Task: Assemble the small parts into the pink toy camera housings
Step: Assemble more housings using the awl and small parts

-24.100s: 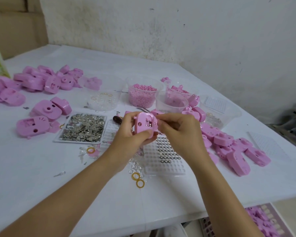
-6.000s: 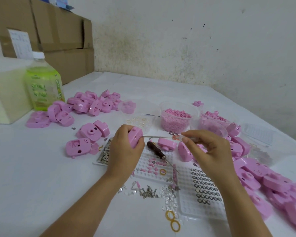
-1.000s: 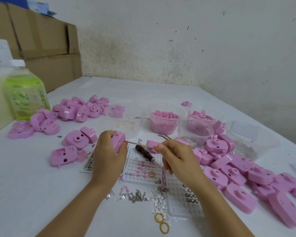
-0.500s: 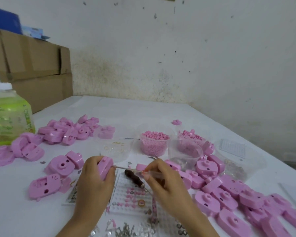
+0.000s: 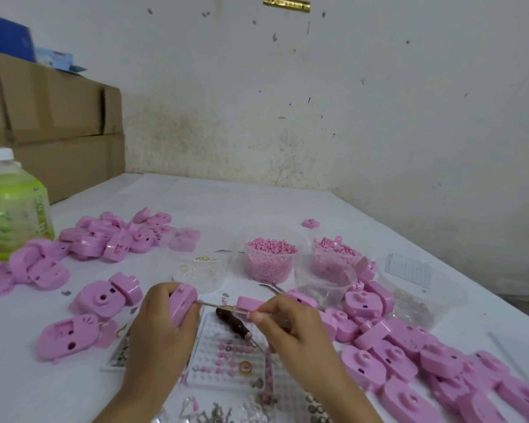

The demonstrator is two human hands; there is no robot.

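My left hand [image 5: 162,337] grips a pink toy camera housing [image 5: 182,303] on its edge, low in the middle of the head view. My right hand [image 5: 290,328] pinches a thin screwdriver [image 5: 223,306] held level, with its metal tip against the housing's right side. Below the hands lies a white pegged tray [image 5: 226,358] with small pink parts and rings. A dark-handled tool [image 5: 231,320] rests on that tray. Loose screws [image 5: 214,412] lie at the bottom edge.
Piles of pink housings lie at the left [image 5: 104,236] and right [image 5: 409,361]. Clear cups of pink pellets [image 5: 271,261] and small parts [image 5: 324,279] stand behind the hands. A green bottle [image 5: 9,215] and cardboard boxes [image 5: 52,123] stand at far left.
The camera has tilted further up, so hands and table sit lower in view. Both hands keep the same hold, the screwdriver tip staying at the housing.
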